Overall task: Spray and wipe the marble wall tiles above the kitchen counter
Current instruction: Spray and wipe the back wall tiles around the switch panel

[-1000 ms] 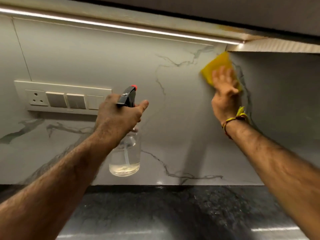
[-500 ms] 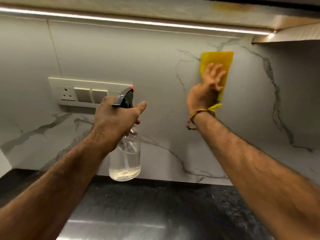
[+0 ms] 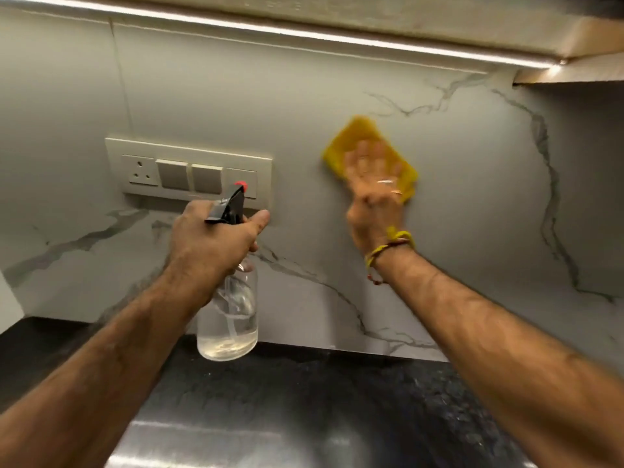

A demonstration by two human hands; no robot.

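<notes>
— Hands first: what does each one have?

— Left hand (image 3: 216, 238) grips the neck of the spray bottle (image 3: 228, 312), fingers curled round it under the black trigger head with its red nozzle tip. The bottle hangs upright in the air above the back edge of the black counter (image 3: 304, 417), with a little pale liquid in its clear base.

— And your right?

— Right hand (image 3: 374, 197) lies flat, fingers spread, pressing the yellow cloth (image 3: 344, 140) against the marble wall tiles (image 3: 472, 197). Hand and cloth are blurred.

— Where on the wall is that?

— Around mid-height, just right of the switch panel (image 3: 189, 168), left of the dark vein that runs down the tile. I wear a yellow thread band (image 3: 388, 246) on that wrist.

— Anything above?

— A lit strip (image 3: 304, 35) runs along the top edge of the tiles.
</notes>
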